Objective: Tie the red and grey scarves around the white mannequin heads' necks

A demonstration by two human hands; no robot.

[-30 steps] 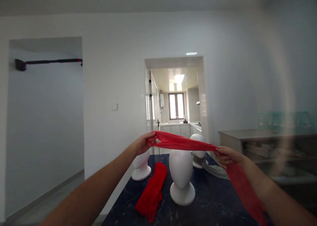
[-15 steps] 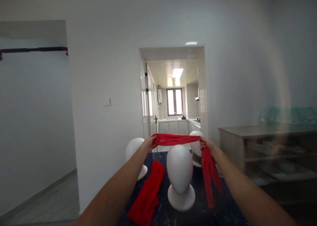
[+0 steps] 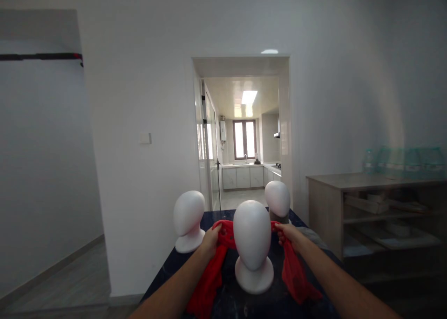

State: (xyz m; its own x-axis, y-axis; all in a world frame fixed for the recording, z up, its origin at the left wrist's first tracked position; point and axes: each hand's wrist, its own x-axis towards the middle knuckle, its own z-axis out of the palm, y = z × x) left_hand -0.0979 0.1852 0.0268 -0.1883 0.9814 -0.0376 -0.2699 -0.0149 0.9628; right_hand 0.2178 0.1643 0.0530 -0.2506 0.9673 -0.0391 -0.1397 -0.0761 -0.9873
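Observation:
A white foam mannequin head (image 3: pixel 253 237) stands on a dark marbled table (image 3: pixel 265 302) right in front of me. My left hand (image 3: pixel 211 239) and my right hand (image 3: pixel 288 234) each grip an end of a thin red scarf (image 3: pixel 294 270), held behind the head at neck height. The scarf's middle is hidden by the head, and its right end hangs down from my right hand. A second, thicker red scarf (image 3: pixel 205 286) lies on the table below my left hand.
Two more white mannequin heads stand behind, one at the left (image 3: pixel 189 219) and one at the right (image 3: pixel 278 200) with a grey cloth at its neck. A wooden shelf unit (image 3: pixel 370 207) stands to the right. A doorway (image 3: pixel 244 132) opens ahead.
Both hands have dropped from above the front head to its neck level and drawn closer together, carrying the red scarf down behind it. The view has moved forward slightly.

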